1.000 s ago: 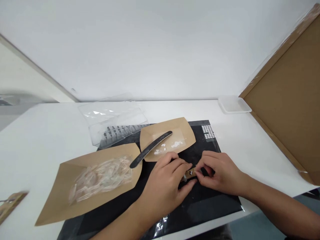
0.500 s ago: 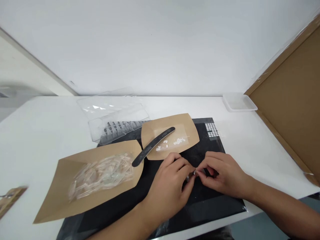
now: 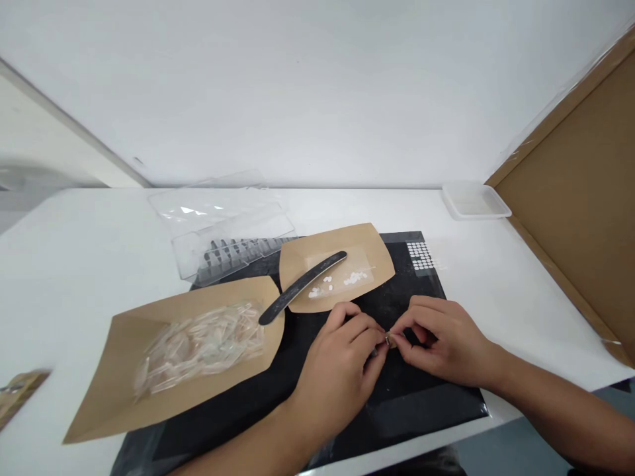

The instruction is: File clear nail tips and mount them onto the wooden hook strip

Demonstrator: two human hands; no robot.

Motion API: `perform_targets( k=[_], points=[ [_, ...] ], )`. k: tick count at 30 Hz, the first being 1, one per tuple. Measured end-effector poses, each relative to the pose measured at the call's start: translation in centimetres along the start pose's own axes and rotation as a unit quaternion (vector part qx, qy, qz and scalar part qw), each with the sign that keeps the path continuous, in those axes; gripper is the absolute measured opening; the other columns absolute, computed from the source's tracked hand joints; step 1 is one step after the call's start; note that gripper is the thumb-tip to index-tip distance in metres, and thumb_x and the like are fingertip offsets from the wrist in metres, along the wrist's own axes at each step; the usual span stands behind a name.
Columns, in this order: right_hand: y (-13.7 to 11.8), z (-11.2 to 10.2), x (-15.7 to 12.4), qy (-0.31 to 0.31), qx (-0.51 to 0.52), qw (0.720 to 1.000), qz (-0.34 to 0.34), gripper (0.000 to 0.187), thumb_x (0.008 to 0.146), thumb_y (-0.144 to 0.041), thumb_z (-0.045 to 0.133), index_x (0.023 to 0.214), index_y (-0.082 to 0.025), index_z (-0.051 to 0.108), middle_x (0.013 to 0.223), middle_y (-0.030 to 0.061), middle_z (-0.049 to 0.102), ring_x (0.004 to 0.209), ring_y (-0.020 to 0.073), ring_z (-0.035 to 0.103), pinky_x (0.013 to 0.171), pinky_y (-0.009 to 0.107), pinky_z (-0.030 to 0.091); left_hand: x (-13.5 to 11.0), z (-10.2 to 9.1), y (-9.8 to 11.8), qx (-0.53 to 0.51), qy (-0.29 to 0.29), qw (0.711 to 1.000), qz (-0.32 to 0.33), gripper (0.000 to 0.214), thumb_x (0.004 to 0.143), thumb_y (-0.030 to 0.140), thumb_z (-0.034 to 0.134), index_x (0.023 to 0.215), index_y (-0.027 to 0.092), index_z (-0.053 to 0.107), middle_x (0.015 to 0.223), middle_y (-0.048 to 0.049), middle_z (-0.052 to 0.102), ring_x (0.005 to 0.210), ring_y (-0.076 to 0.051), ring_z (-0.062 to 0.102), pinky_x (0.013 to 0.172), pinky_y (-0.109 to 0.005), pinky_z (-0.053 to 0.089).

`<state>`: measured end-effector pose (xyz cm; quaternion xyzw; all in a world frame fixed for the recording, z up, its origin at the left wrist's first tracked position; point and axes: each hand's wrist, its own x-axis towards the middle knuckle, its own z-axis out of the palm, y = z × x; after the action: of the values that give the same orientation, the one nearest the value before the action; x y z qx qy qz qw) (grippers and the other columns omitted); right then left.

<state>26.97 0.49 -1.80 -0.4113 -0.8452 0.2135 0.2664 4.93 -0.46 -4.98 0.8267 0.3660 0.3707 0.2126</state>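
My left hand [image 3: 340,373] and my right hand [image 3: 439,340] meet over the black mat [image 3: 421,410]. Between their fingertips is a tiny tan piece [image 3: 389,340], mostly hidden, and I cannot tell what it is. Both hands pinch it. Up-left of my left hand, a curved black nail file [image 3: 302,287] lies across the corner of a kraft paper tray [image 3: 317,251]. That tray also holds small white bits [image 3: 342,281]. A second kraft tray [image 3: 124,377] holds a pile of clear slender plastic pieces [image 3: 201,347].
A clear plastic case [image 3: 223,248] with dark rows inside stands behind the trays on the white table [image 3: 84,264]. A white dotted sheet [image 3: 420,256] lies on the mat's far corner. A white tray [image 3: 473,201] and a cardboard panel [image 3: 565,198] stand at right.
My hands have drawn closer together, and the tan piece is more covered by my fingertips. The view has shifted slightly, and the table objects sit a little differently in the picture.
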Motion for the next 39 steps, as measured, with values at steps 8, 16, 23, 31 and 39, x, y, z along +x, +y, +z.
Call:
perform_targets(
  k=[8, 16, 23, 31, 39],
  points=[
    [0.4, -0.2, -0.1, -0.03, -0.039, 0.996, -0.069, 0.006, 0.1, -0.019, 0.065, 0.098, -0.021, 0.07, 0.072, -0.004, 0.056, 0.063, 0.0124, 0.048, 0.061, 0.029, 0.035, -0.1, 0.1, 0.0, 0.001, 0.0, 1.0, -0.002, 0.011, 0.095, 0.008, 0.07, 0.096, 0.018, 0.075, 0.092, -0.005, 0.075, 0.095, -0.025, 0.054, 0.087, -0.043, 0.054],
    [0.7, -0.5, 0.2, -0.046, -0.045, 0.993, -0.101, 0.01, 0.106, -0.02, 0.06, 0.104, -0.019, 0.069, 0.078, -0.0022, 0.059, 0.066, 0.0127, 0.051, 0.065, 0.03, 0.037, -0.1, 0.0, 0.2, 0.015, -0.006, 1.0, -0.001, 0.011, 0.097, 0.011, 0.068, 0.096, 0.018, 0.076, 0.093, -0.005, 0.076, 0.096, -0.026, 0.054, 0.089, -0.044, 0.055],
    [0.9, -0.7, 0.3, -0.059, -0.003, 0.994, -0.097, 0.009, 0.106, -0.02, 0.061, 0.105, -0.019, 0.07, 0.08, -0.0012, 0.057, 0.071, 0.0127, 0.052, 0.065, 0.027, 0.041, -0.1, -0.2, 0.1, 0.026, -0.005, 1.0, 0.004, 0.009, 0.096, 0.012, 0.071, 0.096, 0.018, 0.078, 0.095, -0.0049, 0.077, 0.1, -0.026, 0.054, 0.092, -0.044, 0.056],
    [1.1, -0.8, 0.4, -0.061, 0.005, 0.993, -0.106, 0.008, 0.105, -0.02, 0.061, 0.105, -0.019, 0.069, 0.081, -0.0003, 0.057, 0.072, 0.0128, 0.052, 0.064, 0.026, 0.042, 0.0, -0.3, 0.2, 0.035, -0.006, 0.999, 0.015, 0.012, 0.097, 0.011, 0.069, 0.093, 0.017, 0.077, 0.093, -0.0046, 0.077, 0.097, -0.025, 0.055, 0.093, -0.044, 0.056],
    [1.4, -0.6, 0.2, -0.068, -0.016, 0.99, -0.119, 0.009, 0.106, -0.02, 0.059, 0.107, -0.019, 0.069, 0.084, 0.0015, 0.059, 0.075, 0.0146, 0.053, 0.067, 0.028, 0.043, -0.1, -0.2, 0.1, 0.034, -0.001, 0.999, 0.017, 0.01, 0.096, 0.012, 0.07, 0.096, 0.018, 0.078, 0.093, -0.0043, 0.078, 0.097, -0.026, 0.057, 0.092, -0.044, 0.058]
  ],
)
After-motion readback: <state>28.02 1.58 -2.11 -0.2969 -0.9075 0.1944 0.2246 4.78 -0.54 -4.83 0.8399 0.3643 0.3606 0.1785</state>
